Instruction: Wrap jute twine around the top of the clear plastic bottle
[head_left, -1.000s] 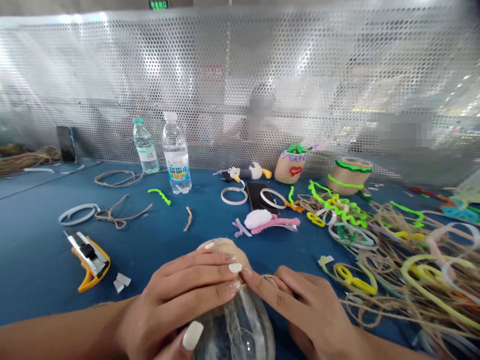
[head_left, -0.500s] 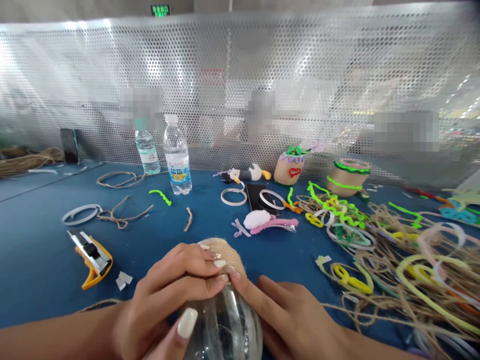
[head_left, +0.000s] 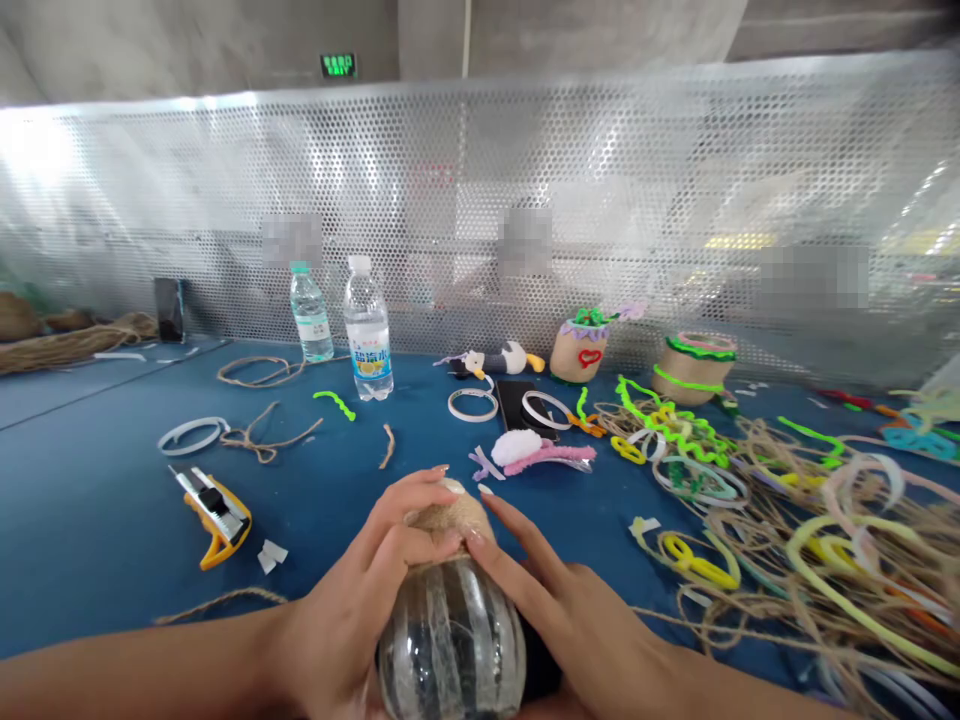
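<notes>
A clear glass jar (head_left: pixel 450 640) lies between my two hands at the bottom of the head view, with strips that look like double-sided tape along its side. Its far end is wound with tan twine (head_left: pixel 454 518). My left hand (head_left: pixel 360 590) is closed round the jar from the left, fingertips on the twine's edge. From the right, my right hand (head_left: pixel 559 610) grips it too, with thumb or finger pressing the twine close to the left fingertips. The undersides of both hands and the jar's near end are partly hidden.
A yellow utility knife (head_left: pixel 217 515) lies left, blade side up-left. Tape rolls (head_left: pixel 472 404), a phone (head_left: pixel 517 405) and two water bottles (head_left: pixel 369 335) stand or lie farther back. Tangled twine and pipe cleaners (head_left: pixel 795 540) cover the right. Two twine-wrapped pots (head_left: pixel 581 350) stand by the perforated metal screen (head_left: pixel 465 180).
The view has tilted up slightly. My left hand has shifted from lying over the jar's top to its left side, showing more of the glass. My right fingers have stretched forward along the twine.
</notes>
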